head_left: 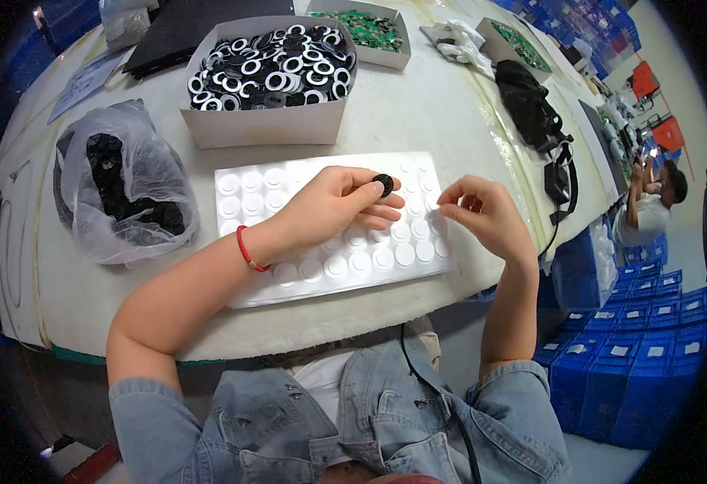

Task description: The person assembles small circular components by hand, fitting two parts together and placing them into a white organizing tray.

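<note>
My left hand (pixel 333 206), with a red cord bracelet on its wrist, pinches a small black round disc (pixel 383 185) between thumb and forefinger. Its other fingers are half curled over a white sheet (pixel 244 297) that carries rows of round white pads (pixel 336 266). Over the sheet's right edge is my right hand (pixel 487 214), its thumb and forefinger brought together. Whatever may be between those fingertips is too small to make out. The two hands are apart, with part of the sheet showing between them.
Beyond the sheet stands a white box (pixel 265 129) heaped with black and white ring-shaped pieces. At left lies a clear plastic bag (pixel 127 194) of black pieces. Boxes of green circuit boards (pixel 361 31) and a black bag (pixel 523 101) sit farther off. Blue bins (pixel 620 355) are stacked at right.
</note>
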Motion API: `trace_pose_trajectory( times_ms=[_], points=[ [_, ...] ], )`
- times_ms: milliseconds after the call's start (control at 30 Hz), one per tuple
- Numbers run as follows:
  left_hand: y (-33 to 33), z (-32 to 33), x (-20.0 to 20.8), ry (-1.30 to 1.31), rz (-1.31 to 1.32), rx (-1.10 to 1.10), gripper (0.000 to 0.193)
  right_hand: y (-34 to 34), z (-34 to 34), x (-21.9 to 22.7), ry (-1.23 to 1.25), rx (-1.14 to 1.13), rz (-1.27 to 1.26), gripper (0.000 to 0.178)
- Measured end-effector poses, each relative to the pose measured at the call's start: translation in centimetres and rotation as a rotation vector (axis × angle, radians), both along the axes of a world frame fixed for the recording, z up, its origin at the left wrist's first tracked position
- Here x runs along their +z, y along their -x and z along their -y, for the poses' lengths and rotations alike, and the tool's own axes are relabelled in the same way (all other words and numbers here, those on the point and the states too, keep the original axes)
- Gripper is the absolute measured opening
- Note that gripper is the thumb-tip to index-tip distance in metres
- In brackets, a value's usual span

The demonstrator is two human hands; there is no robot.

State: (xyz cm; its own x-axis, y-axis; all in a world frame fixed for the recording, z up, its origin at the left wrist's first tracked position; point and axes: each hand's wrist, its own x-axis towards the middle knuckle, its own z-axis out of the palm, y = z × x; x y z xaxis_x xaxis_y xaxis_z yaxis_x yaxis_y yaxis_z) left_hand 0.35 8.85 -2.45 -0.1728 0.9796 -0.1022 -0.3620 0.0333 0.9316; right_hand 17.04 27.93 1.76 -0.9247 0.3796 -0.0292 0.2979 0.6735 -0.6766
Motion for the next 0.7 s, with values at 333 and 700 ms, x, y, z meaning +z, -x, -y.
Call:
trace_pose_trajectory(
  times_ms=[333,700],
  points=[
    [-0.4,-0.1,-0.1,0.024,-0.073,-0.011,0.036,-1.3,0.0,-2.1,0.171,-0.096,-0.041,0.012],
    [-0.3,-0.2,0.0,-0.006,-0.056,-0.029,0.036,-3.4,1.4,2.3,0.340,0.306,-0.061,0.009]
  ],
)
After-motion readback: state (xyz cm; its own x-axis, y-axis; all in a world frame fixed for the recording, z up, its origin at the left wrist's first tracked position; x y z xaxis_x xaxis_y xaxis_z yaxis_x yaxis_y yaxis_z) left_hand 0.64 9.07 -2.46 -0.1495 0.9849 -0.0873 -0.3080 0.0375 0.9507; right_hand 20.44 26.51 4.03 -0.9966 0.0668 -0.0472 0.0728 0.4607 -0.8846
